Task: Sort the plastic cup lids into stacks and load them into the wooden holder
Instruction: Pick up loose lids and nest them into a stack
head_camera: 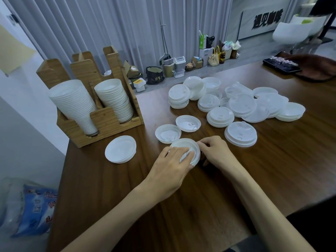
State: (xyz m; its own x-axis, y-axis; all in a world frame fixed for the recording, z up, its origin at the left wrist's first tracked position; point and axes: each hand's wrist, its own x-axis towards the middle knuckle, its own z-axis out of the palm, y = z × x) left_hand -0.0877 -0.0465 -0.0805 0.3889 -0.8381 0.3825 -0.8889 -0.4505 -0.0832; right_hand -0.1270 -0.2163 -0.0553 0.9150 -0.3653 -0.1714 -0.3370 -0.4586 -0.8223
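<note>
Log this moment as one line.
step: stacking; left hand: grips lid; right hand: pinches same lid's rim; holder: partly loaded; loose lids: many on table

The wooden holder [109, 117] stood at the table's [181, 206] left edge, a taller stack [76, 106] of white lids leaning in its left slot and a shorter stack [116, 100] in its right. Just right of the holder's front corner lay a low pile [121, 149] of lids. Farther right of the holder, the left hand [174, 166] gripped a lid [192, 148] from above while the right hand [216, 151] pinched its rim. Two upturned lids [168, 133] lay between that lid and a loose heap [245, 104] well right of the holder.
</note>
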